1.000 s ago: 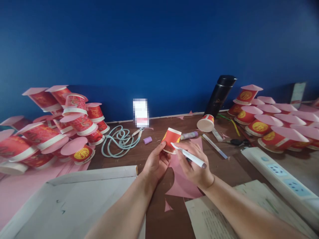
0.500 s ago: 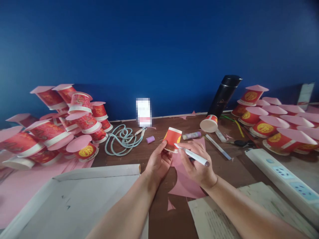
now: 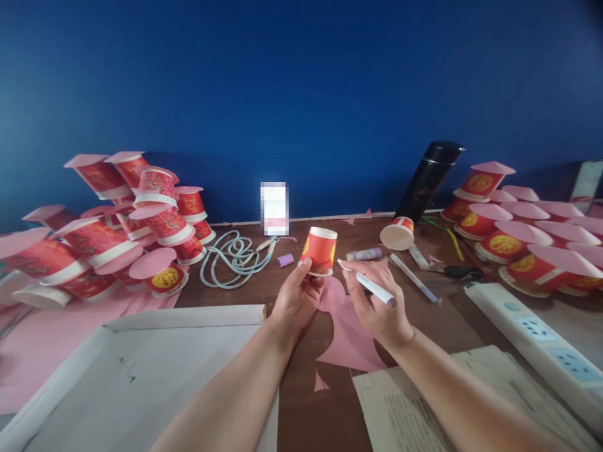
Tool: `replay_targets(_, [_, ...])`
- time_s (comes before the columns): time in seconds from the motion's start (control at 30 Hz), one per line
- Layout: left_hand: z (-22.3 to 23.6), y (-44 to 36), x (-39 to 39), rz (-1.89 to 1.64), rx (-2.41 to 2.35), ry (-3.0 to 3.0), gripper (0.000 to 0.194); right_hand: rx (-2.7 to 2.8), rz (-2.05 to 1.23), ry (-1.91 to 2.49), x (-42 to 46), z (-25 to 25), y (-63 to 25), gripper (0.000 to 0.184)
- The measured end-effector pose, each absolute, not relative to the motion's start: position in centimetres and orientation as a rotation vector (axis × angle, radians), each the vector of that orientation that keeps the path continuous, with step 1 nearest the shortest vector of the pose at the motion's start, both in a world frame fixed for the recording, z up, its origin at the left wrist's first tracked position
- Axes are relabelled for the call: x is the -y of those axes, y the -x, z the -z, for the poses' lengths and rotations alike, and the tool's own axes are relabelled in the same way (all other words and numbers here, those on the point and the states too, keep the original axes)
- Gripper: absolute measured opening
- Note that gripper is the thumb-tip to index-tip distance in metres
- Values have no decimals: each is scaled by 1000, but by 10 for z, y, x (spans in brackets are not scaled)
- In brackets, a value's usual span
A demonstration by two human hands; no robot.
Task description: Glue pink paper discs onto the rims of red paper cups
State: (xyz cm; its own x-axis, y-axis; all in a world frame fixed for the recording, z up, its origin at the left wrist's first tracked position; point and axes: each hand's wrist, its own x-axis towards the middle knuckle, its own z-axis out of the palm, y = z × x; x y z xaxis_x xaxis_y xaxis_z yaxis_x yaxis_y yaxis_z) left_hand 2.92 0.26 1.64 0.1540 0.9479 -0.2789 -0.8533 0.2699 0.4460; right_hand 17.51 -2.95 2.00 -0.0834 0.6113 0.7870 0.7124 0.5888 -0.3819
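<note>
My left hand (image 3: pixel 298 295) grips a red paper cup (image 3: pixel 321 251) with yellow print and a white band, held upside down above the table. The thumb lies on its side and the other fingers are partly hidden beneath it. In my right hand (image 3: pixel 379 301) is a white marker pen (image 3: pixel 372 287), its tip pointing at the cup with a small gap between them. Below both hands lies a cut sheet of pink paper (image 3: pixel 355 342). Just behind them rest a purple glue stick (image 3: pixel 363 254) and a small purple cap (image 3: pixel 285 260).
Red cups with pink paper tops stand piled at left (image 3: pixel 162 223) and right (image 3: pixel 506 243). A black flask (image 3: pixel 426 182) leans on the wall beside a tipped cup (image 3: pixel 397 235). A coiled cable (image 3: pixel 235 263), a white box lid (image 3: pixel 183 370) and a power strip (image 3: pixel 537 339) lie around.
The cup in my left hand has risen and turned more upright. The marker's tip, formerly at the cup's side, is now apart from it. The view has shifted slightly.
</note>
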Motion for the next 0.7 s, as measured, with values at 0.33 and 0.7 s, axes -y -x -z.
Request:
replay_targets(0.33, [-13,-18,-15,-1408,-528,-205,11,1841,134,1573,18,-12,-188,28])
replay_targets(0.7, [-17,-17,-23,-1350,-616,-76,11,2071,246,2052,14,-20,-205,48])
